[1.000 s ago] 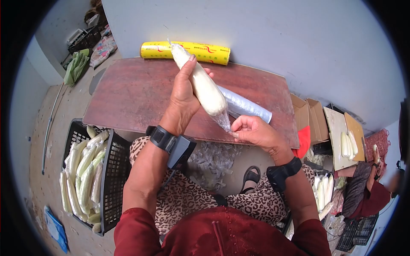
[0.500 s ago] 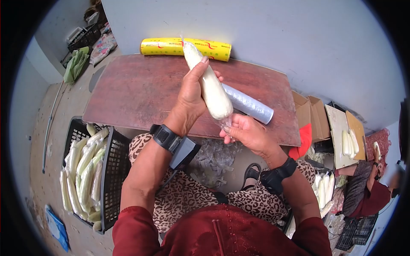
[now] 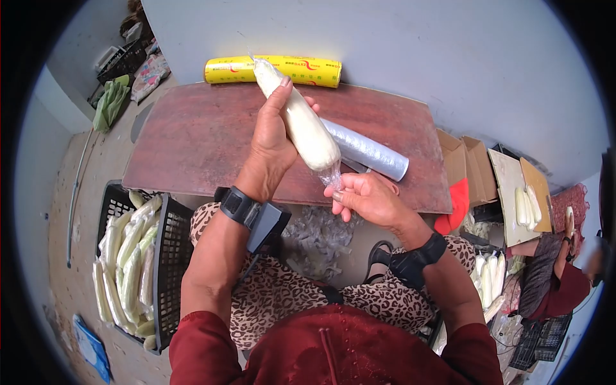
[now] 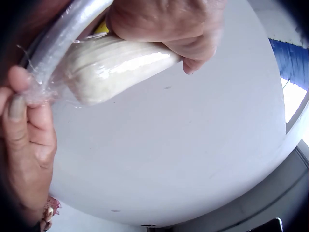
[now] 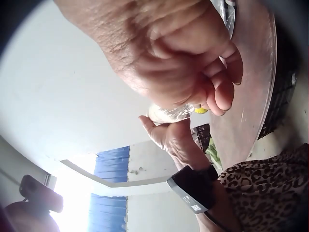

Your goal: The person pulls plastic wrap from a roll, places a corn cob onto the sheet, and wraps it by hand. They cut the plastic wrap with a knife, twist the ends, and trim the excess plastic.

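Observation:
A long pale vegetable (image 3: 309, 135) in clear plastic film slants over the table's front part. My left hand (image 3: 273, 135) grips it around the upper middle, thumb along the top. At the lower end, my right hand (image 3: 369, 200) pinches the gathered tail of film (image 3: 330, 176) between thumb and fingers. The left wrist view shows the vegetable's blunt end (image 4: 91, 79) under shiny film, with the right hand's fingertips (image 4: 17, 107) on the bunched plastic. In the right wrist view, the right hand (image 5: 169, 63) hides most of the vegetable.
On the reddish table (image 3: 192, 141) lie a clear film roll (image 3: 372, 153) and, behind, a yellow roll (image 3: 224, 69). A black crate (image 3: 176, 269) of wrapped vegetables stands at left. Cardboard boxes (image 3: 478, 170) and another person (image 3: 564, 292) are at right; plastic scraps (image 3: 314, 240) lie below.
The vegetable and both hands shifted slightly right, then back left. My right hand has changed its hold on the film tail, fingers now more spread.

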`<action>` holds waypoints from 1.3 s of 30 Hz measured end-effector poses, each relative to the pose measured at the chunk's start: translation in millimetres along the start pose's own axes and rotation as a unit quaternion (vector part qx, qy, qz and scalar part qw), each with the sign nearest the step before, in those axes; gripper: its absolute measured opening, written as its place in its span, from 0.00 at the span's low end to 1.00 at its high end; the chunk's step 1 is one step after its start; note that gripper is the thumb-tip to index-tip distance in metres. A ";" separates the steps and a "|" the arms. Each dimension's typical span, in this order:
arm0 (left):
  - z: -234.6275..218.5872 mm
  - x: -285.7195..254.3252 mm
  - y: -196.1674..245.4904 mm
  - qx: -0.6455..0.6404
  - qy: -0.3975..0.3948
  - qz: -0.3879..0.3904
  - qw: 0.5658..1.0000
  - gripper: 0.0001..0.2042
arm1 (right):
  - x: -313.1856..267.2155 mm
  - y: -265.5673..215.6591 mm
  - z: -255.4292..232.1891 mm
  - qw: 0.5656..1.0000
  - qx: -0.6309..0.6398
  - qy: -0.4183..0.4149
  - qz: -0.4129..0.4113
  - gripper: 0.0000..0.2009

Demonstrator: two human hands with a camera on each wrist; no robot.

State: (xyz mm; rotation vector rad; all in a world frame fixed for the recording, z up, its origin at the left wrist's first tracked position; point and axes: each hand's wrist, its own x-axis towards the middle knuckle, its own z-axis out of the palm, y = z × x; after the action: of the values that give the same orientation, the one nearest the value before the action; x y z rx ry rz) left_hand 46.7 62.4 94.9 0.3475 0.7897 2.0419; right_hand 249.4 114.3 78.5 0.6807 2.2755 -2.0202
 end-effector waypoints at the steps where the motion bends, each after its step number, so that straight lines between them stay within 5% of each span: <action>1: -1.2 0.6 0.6 -0.006 0.003 0.002 1.000 0.17 | 0.5 4.4 0.1 1.000 0.015 -0.008 0.006 0.14; 4: -3.3 1.7 0.4 -0.021 0.000 0.000 1.000 0.17 | 2.2 10.7 -0.5 0.997 0.064 0.035 0.018 0.15; 7: -2.5 0.3 0.2 -0.025 -0.016 -0.009 1.000 0.17 | 8.8 20.4 -5.9 0.967 0.241 0.081 0.017 0.16; 11: -2.7 -0.9 -1.0 -0.010 -0.030 -0.018 0.999 0.17 | 5.9 12.2 -3.9 0.930 0.368 0.017 0.011 0.17; 17: -3.2 -1.5 -2.4 -0.009 -0.045 -0.025 0.999 0.16 | 10.4 19.1 7.1 0.953 0.296 0.004 -0.057 0.11; 39: -5.7 0.4 -0.2 0.009 -0.041 -0.003 0.999 0.16 | -0.5 8.8 8.8 0.997 0.067 -0.016 0.028 0.09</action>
State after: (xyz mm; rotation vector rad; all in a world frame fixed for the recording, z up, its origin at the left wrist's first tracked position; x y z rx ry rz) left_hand 43.6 60.4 90.5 0.4369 0.7586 2.0018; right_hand 250.5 106.4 68.9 0.7053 2.0940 -2.1579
